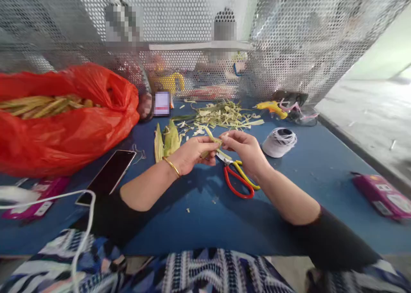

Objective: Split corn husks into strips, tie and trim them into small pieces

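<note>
Both my hands meet over the middle of the blue table, fingers pinched on a pale green-yellow strip of husk or leaf (pixel 210 133). My left hand (pixel 199 150), with a gold bangle at the wrist, grips the strip's lower part. My right hand (pixel 242 147) pinches its other end close by. Under them lie scissors (pixel 239 179) with one red and one yellow handle, blades partly hidden by the fingers. Left of my left hand lie wider husk pieces (pixel 171 139). Beyond the hands is a heap of shredded husk scraps (pixel 221 114).
A red plastic bag (pixel 105 126) of dry husks stands at left, near a phone (pixel 107 173) and a white cable (pixel 90 216). A spool of white thread (pixel 279 142), a yellow glue gun (pixel 272 108) and a purple packet (pixel 383 194) lie right. A perforated metal screen (pixel 192 10) closes the back.
</note>
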Available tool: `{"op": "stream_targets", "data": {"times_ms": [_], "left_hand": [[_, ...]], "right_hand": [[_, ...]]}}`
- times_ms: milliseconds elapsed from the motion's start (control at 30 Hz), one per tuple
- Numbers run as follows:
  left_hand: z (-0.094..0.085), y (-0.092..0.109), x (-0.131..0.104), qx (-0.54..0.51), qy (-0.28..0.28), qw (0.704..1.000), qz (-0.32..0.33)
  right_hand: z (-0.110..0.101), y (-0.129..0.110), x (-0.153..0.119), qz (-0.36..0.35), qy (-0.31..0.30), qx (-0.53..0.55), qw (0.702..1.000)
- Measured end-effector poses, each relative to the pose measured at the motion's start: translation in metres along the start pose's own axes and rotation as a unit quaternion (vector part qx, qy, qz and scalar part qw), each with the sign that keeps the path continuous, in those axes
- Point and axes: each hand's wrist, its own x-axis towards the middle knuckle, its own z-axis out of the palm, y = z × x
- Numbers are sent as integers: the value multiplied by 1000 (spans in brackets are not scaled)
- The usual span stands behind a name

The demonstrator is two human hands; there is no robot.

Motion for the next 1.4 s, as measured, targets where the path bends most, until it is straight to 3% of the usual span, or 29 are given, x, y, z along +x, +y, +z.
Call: {"op": "stream_targets", "data": {"times_ms": [133,267,533,767,900,1167,1400], "left_hand": [[4,-3,1,6,14,1000,-21],[6,-11,3,14,44,999,3],[-1,-18,2,54,14,998,40],[4,-16,1,161,28,986,41],[12,-16,-1,211,6,976,47],[10,-19,0,283,-13,955,84],[13,-19,-4,335,-48,937,91]], "right_hand": [[2,6,-4,-12,18,-14,1000],[7,10,-7,17,31,23,999],[16,20,-6,20,92,32,995],[0,1,0,30,-33,-123,991],[-4,-4,-4,48,-107,-104,988],[4,5,-7,9,33,-60,998],[5,11,-7,-25,71,-100,992]]}}
